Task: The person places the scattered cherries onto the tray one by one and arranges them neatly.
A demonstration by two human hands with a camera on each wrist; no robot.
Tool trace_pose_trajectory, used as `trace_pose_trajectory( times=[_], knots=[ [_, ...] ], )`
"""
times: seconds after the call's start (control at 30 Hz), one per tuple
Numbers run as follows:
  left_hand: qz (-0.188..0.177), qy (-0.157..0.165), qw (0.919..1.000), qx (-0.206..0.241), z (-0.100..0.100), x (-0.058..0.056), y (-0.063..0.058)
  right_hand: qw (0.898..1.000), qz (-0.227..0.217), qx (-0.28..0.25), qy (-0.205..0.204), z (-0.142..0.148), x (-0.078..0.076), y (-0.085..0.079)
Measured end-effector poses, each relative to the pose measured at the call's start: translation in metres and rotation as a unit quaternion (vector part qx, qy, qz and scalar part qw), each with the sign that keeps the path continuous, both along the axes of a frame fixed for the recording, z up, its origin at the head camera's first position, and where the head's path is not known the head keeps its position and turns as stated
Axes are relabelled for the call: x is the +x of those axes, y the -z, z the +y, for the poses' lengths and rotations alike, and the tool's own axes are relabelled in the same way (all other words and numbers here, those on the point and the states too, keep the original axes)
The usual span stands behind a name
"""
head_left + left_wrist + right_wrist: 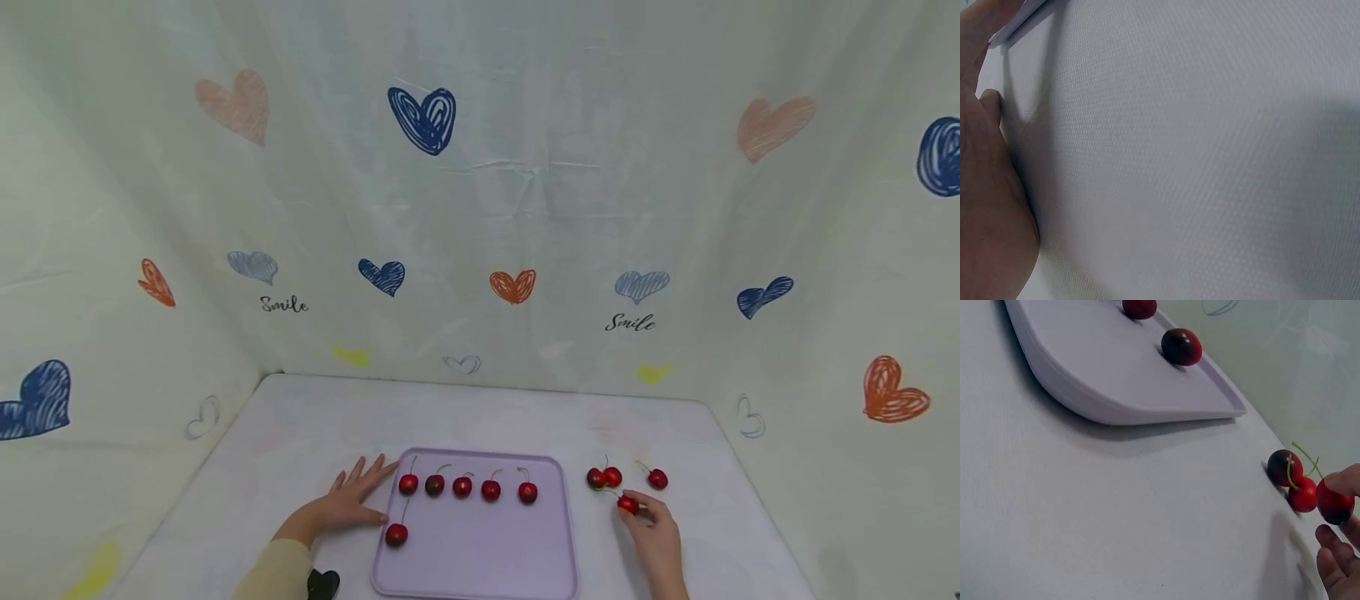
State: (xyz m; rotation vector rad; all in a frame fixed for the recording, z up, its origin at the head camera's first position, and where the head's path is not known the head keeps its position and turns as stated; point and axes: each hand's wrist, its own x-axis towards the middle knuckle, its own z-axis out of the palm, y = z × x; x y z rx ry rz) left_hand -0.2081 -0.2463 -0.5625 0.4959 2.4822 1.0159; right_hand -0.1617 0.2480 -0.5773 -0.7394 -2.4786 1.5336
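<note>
A lilac tray (480, 562) lies on the table, with a row of several stemmed cherries along its far side. One more cherry (397, 535) sits below the row at the left. My left hand (347, 501), fingers spread, rests at the tray's left edge, thumb and fingertips against the rim. In the left wrist view only part of that hand (991, 194) shows. Right of the tray, my right hand (657, 537) pinches a red cherry (1335, 503) between thumb and fingers. Two cherries (1285, 467) lie just beyond it, close together, and a single cherry (657, 478) lies farther right.
The white table (300, 425) is bounded at the back and sides by a pale curtain (480, 208) printed with hearts. A dark heart-shaped patch (323, 584) shows beside the left sleeve (273, 573).
</note>
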Motion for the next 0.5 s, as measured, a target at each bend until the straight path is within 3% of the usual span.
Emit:
trace_pose_trajectory(
  times=[0.23, 0.5],
  knots=[
    [0.018, -0.014, 0.9995, -0.021, -0.005, -0.004, 0.019, 0.998, -0.012, -0.057, -0.032, -0.012, 0.019, -0.009],
    [0.005, -0.003, 0.9997, -0.024, 0.003, 0.004, -0.008, 0.994, 0.002, -0.073, -0.087, -0.034, 0.031, -0.024]
  ],
)
